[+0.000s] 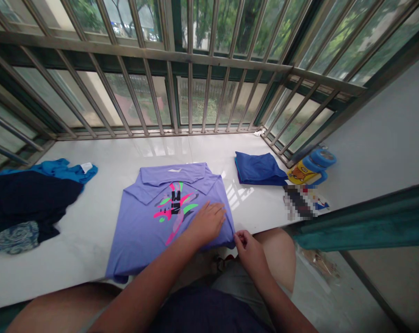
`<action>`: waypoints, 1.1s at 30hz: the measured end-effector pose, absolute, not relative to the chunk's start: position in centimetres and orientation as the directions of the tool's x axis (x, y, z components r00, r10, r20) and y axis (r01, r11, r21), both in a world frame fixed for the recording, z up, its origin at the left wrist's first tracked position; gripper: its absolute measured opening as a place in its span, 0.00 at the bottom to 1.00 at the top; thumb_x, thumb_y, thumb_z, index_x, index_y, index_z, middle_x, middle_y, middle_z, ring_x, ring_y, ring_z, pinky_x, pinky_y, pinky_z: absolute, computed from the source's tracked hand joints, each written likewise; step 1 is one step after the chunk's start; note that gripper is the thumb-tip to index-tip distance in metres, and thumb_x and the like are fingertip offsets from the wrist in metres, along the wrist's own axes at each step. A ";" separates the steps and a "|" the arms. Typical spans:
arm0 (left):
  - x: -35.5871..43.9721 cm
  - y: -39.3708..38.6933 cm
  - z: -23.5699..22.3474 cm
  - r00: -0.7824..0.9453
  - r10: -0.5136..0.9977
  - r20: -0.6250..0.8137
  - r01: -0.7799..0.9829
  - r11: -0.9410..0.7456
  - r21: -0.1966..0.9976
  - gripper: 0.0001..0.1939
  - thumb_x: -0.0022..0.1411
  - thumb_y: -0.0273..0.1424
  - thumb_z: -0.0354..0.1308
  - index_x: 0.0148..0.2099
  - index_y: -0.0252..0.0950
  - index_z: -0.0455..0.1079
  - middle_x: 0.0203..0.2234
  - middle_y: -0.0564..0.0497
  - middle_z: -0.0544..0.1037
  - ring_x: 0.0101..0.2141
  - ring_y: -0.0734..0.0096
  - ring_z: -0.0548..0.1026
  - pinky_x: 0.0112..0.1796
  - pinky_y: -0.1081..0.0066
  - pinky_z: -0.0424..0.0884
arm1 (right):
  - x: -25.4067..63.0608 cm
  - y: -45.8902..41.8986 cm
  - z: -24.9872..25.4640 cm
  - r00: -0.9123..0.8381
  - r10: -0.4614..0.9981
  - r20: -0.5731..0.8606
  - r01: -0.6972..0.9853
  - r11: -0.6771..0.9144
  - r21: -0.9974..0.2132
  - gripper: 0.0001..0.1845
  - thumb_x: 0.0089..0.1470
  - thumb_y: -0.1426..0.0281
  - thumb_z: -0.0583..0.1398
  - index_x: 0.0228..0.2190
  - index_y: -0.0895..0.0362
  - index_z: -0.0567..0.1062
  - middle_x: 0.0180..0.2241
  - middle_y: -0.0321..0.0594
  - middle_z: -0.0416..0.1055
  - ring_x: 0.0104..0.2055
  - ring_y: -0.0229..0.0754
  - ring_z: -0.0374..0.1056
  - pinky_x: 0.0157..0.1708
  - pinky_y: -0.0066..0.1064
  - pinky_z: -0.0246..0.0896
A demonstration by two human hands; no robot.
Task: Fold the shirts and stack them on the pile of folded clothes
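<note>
Head cam: purple shirt (161, 222) looks part-folded

Flat at bench's (88, 240) nr edge; L hand (211, 223) palm-down on it, R hand (247, 245) pinching its corner. Blue cloth (260, 167) folded, R side; dark clothes (29, 199) L, loose, prob. undone.

The lilac shirt (169, 219) I'm handling is lying spread on the white ledge (88, 240), collar (175, 175) pointing away from me, its pink, green and black print (175, 203) facing up, near edge (136, 269) overhanging.

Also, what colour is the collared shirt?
The collared shirt is lavender, with a print mostly in pink, green and black; shown best in the head view.
</note>
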State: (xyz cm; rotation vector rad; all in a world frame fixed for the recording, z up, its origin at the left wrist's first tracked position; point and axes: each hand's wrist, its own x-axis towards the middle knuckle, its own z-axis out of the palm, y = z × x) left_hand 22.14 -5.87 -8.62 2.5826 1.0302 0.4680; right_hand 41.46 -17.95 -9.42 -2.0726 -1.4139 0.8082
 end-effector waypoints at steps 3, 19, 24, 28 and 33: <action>25.1 -2.4 -8.8 0.729 0.672 0.134 0.584 -0.711 0.392 0.19 0.79 0.33 0.48 0.62 0.38 0.76 0.62 0.41 0.80 0.62 0.54 0.76 0.71 0.46 0.59 | 41.6 -19.0 -10.4 0.379 0.917 -0.127 0.641 -0.359 -0.679 0.18 0.66 0.49 0.53 0.36 0.49 0.70 0.34 0.44 0.79 0.39 0.53 0.78 0.42 0.40 0.70; 24.7 -2.0 -11.7 0.706 0.669 0.232 0.579 -0.734 0.355 0.25 0.81 0.39 0.45 0.72 0.39 0.67 0.74 0.42 0.66 0.74 0.56 0.62 0.74 0.45 0.51 | 42.8 -23.0 -13.2 0.274 0.904 -0.327 0.356 -0.411 -0.839 0.40 0.56 0.27 0.52 0.26 0.51 0.68 0.30 0.40 0.74 0.38 0.50 0.72 0.42 0.36 0.69; 24.3 -1.9 -11.3 0.725 0.653 0.218 0.543 -0.737 0.403 0.21 0.80 0.34 0.45 0.63 0.40 0.75 0.64 0.44 0.79 0.65 0.60 0.73 0.73 0.47 0.55 | 43.0 -24.3 -13.8 0.351 0.890 -0.291 0.406 -0.424 -0.809 0.35 0.57 0.30 0.53 0.26 0.49 0.62 0.25 0.34 0.65 0.31 0.47 0.66 0.35 0.36 0.66; 24.4 -1.8 -11.6 0.742 0.643 0.191 0.527 -0.735 0.428 0.20 0.79 0.38 0.48 0.64 0.41 0.75 0.67 0.44 0.76 0.68 0.57 0.71 0.72 0.45 0.55 | 43.3 -24.7 -15.0 0.360 0.883 -0.303 0.463 -0.450 -0.763 0.24 0.56 0.42 0.58 0.34 0.48 0.66 0.23 0.31 0.64 0.27 0.46 0.67 0.31 0.36 0.64; 24.2 -2.1 -11.3 0.768 0.613 0.185 0.521 -0.767 0.374 0.24 0.79 0.41 0.48 0.71 0.43 0.69 0.73 0.45 0.69 0.72 0.54 0.64 0.73 0.40 0.53 | 45.3 -23.2 -12.8 0.277 0.918 -0.285 0.723 -0.395 -0.567 0.17 0.56 0.60 0.61 0.46 0.51 0.71 0.37 0.43 0.79 0.38 0.51 0.78 0.39 0.38 0.67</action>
